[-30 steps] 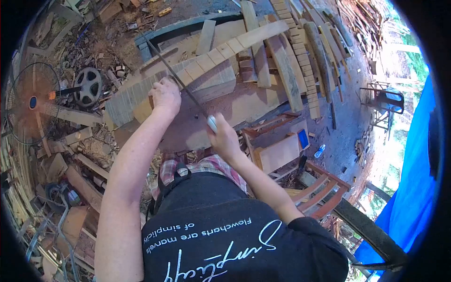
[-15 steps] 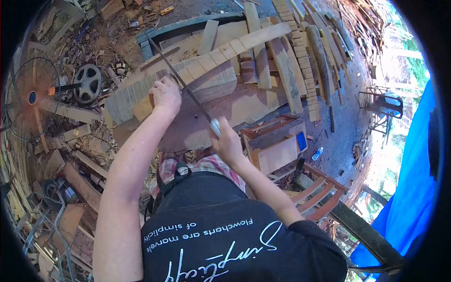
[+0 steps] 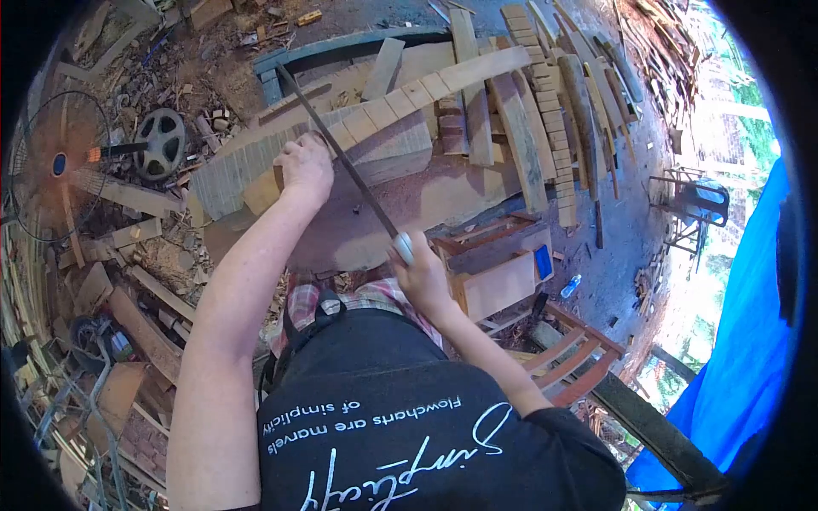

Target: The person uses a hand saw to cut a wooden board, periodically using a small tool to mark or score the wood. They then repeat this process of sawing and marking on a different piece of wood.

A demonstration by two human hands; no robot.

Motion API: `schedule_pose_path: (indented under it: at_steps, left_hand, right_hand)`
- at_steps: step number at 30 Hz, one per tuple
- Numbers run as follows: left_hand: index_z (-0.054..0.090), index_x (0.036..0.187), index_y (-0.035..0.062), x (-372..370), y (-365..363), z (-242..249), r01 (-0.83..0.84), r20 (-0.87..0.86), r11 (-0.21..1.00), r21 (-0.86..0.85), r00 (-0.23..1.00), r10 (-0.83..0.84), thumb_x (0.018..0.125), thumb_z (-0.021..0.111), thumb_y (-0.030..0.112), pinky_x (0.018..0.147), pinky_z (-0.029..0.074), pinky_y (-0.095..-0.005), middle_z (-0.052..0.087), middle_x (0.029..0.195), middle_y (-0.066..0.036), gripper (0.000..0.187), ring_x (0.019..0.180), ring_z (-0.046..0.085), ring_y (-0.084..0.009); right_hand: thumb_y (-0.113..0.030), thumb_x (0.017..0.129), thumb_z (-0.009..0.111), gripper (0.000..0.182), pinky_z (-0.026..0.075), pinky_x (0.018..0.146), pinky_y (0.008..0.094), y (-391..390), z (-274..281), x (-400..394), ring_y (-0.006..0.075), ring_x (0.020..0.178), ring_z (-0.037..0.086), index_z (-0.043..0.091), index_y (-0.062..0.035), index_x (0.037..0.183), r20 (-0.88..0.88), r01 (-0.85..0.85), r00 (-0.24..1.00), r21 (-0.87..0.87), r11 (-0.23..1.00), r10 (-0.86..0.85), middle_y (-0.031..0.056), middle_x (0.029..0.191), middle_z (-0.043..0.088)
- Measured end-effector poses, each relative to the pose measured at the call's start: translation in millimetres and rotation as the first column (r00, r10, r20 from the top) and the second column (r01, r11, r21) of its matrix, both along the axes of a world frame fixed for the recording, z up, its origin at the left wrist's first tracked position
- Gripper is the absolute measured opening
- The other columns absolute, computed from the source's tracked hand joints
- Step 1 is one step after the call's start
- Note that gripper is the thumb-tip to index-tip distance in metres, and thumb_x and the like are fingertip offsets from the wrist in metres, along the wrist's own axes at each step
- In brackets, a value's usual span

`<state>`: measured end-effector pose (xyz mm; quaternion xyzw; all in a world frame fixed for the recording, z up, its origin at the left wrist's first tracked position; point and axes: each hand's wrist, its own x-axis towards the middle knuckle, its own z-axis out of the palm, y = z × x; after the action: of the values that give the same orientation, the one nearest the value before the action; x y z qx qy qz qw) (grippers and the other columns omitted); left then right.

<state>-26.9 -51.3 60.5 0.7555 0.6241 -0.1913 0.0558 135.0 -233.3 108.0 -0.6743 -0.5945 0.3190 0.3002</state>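
Note:
My right hand (image 3: 419, 274) is wrapped round the pale handle (image 3: 404, 248) of a hand saw (image 3: 360, 183). Its long, narrow dark blade slants up and left across a wooden strip (image 3: 434, 85) marked with several crosswise cuts. My left hand (image 3: 305, 170) is closed over the near end of that strip, just left of the blade, holding it down on a thick wooden block (image 3: 388, 157). The fingertips are partly hidden. Under the block is a wide board (image 3: 460, 192) forming the work surface.
Several planks (image 3: 520, 140) and a notched strip (image 3: 554, 128) lie at the right of the bench. A fan (image 3: 60, 164) and a spoked wheel (image 3: 159, 143) stand left. Wooden furniture frames (image 3: 503, 285), a bottle (image 3: 571, 285) and a blue tarp (image 3: 733, 341) are right.
My right hand has drawn the saw back towards my body and slightly right, its blade still across the strip. My left hand stays at about the same place on the wood.

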Motion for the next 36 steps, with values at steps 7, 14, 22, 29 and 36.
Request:
schedule_pose_path:
  at_steps: [7, 14, 22, 29, 36]
  left_hand:
    - [0.05, 0.118, -0.0061, -2.8, 0.6, -9.9, -0.014, 0.087, 0.999, 0.035, 0.996, 0.011, 0.085, 0.053, 0.015, 0.076, 0.05, -0.0588, 0.053, 0.11, -0.021, 0.039, 0.098, 0.055, -0.0388]
    - [0.053, 0.115, -0.0053, -4.8, -1.3, -12.2, 0.018, 0.089, 0.997, 0.08, 0.996, -0.025, 0.085, 0.054, 0.016, 0.074, 0.051, -0.0571, 0.053, 0.109, -0.021, 0.037, 0.095, 0.055, -0.0398]
    - [0.052, 0.115, -0.0015, 0.5, -0.4, -11.8, -0.008, -0.024, 0.996, 0.089, 1.0, 0.01, 0.083, 0.065, 0.032, 0.07, 0.052, -0.0467, 0.054, 0.108, -0.016, 0.048, 0.096, 0.056, -0.0337]
    - [0.053, 0.115, -0.0017, 6.6, -0.2, -7.6, -0.064, -0.047, 0.996, 0.062, 0.997, 0.067, 0.083, 0.064, 0.03, 0.075, 0.05, -0.0496, 0.054, 0.11, -0.017, 0.046, 0.097, 0.055, -0.0342]
    - [0.053, 0.114, -0.0027, -0.1, -3.4, -9.6, -0.022, -0.01, 0.997, 0.077, 1.0, 0.023, 0.084, 0.062, 0.029, 0.075, 0.049, -0.0511, 0.054, 0.109, -0.017, 0.044, 0.096, 0.055, -0.0349]
  right_hand:
    - [-0.022, 0.089, 0.059, 0.023, 0.046, 0.061, 0.0521, 62.7, -31.0, -23.5, 0.0455, 0.076, 0.059, 0.046, -0.005, 0.096, 0.08, -0.013, 0.997, 0.033, 0.999, 0.011, 0.0239, 0.081, 0.059]
    - [-0.019, 0.088, 0.059, 0.021, 0.046, 0.062, 0.0513, 9.0, -4.3, -6.9, 0.045, 0.078, 0.059, 0.047, -0.0055, 0.098, 0.066, -0.004, 0.998, -0.01, 1.0, 0.004, 0.0238, 0.084, 0.059]
    - [-0.018, 0.087, 0.058, 0.025, 0.046, 0.065, 0.0527, 78.6, -28.0, -28.7, 0.045, 0.08, 0.059, 0.045, -0.0062, 0.105, 0.121, -0.055, 0.991, -0.014, 0.998, 0.056, 0.0234, 0.086, 0.06]
    - [-0.019, 0.087, 0.061, 0.021, 0.045, 0.063, 0.0517, -2.6, 8.6, 3.7, 0.0454, 0.079, 0.059, 0.047, -0.0054, 0.096, 0.056, -0.014, 0.998, -0.055, 0.998, 0.017, 0.0232, 0.085, 0.059]
    - [-0.022, 0.088, 0.059, 0.023, 0.045, 0.064, 0.0519, 79.0, -31.8, -23.6, 0.0469, 0.08, 0.057, 0.047, -0.004, 0.096, 0.076, -0.053, 0.996, 0.053, 0.997, 0.049, 0.0237, 0.085, 0.059]
